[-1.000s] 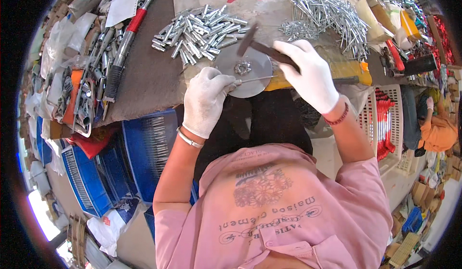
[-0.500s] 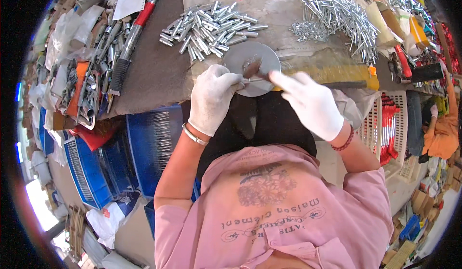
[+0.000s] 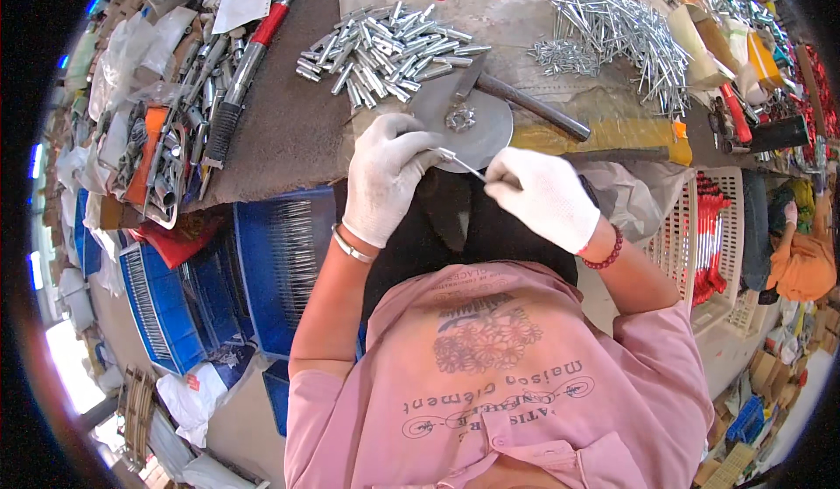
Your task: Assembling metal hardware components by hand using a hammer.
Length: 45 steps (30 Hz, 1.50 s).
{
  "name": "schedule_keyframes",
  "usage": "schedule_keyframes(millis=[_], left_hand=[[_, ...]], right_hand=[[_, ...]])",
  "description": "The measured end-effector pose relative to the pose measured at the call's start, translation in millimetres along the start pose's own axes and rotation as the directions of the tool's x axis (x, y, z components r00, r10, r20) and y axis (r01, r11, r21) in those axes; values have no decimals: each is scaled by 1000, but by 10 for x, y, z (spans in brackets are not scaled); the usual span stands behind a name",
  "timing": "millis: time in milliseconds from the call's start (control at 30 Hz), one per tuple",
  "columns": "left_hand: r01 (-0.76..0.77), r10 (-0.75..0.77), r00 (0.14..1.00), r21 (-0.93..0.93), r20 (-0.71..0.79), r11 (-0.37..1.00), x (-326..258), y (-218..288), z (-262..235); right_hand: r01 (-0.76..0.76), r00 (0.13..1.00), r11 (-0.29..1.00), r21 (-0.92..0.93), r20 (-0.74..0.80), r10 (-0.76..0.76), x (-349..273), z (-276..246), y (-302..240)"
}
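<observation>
White gloves cover both my hands, which meet at the near edge of the bench. My left hand (image 3: 389, 170) pinches a small silver metal sleeve (image 3: 446, 153). A thin metal rod (image 3: 470, 171) sticks out of the sleeve, and my right hand (image 3: 542, 193) grips its other end between thumb and fingers. Just beyond them, a round grey metal disc (image 3: 486, 130) lies on the bench with a small ring-shaped metal piece (image 3: 459, 119) on it. A hammer (image 3: 534, 107) rests with its head on the disc and its handle pointing right.
Past the disc is a pile of metal sleeves (image 3: 385, 52); a heap of thin metal pins (image 3: 612, 38) lies farther right. Tools (image 3: 188, 95) crowd the bench's left side. Below stand blue bins (image 3: 276, 270) and a white basket (image 3: 731, 227). Another person in orange (image 3: 801, 266) is far right.
The hammer, blurred in my right hand before, now lies on the disc and bench. My right hand has let it go and taken hold of the rod. My left hand stays nearly in place.
</observation>
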<state>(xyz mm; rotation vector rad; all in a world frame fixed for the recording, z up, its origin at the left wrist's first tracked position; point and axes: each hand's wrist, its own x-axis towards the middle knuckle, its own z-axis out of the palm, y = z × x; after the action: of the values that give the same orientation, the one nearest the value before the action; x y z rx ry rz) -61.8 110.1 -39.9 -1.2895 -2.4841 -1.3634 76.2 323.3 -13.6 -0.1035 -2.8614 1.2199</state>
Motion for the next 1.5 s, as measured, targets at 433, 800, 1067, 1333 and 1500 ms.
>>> schedule_keyframes(millis=[433,800,1067,1333,1500], left_hand=[[610,-697,707,-601,119,517,-382,551,126],[479,-752,602,-632,-269,609,-1216,186,-635],[994,-809,-16,-99,-587,52,-4040,-1244,-1502],[914,-829,-92,284,-552,-290,-4994,-2180,-1337],[886,-827,76,418,-557,-201,-5569,-2510,-1158]], right_hand=[[-494,862,666,559,412,295,-111,272,-284],[-60,991,954,293,-99,92,24,256,-439],[196,836,977,-78,-508,-208,377,358,375],[185,855,983,1,-493,-161,312,384,431],[207,853,978,9,-491,-176,304,385,436]])
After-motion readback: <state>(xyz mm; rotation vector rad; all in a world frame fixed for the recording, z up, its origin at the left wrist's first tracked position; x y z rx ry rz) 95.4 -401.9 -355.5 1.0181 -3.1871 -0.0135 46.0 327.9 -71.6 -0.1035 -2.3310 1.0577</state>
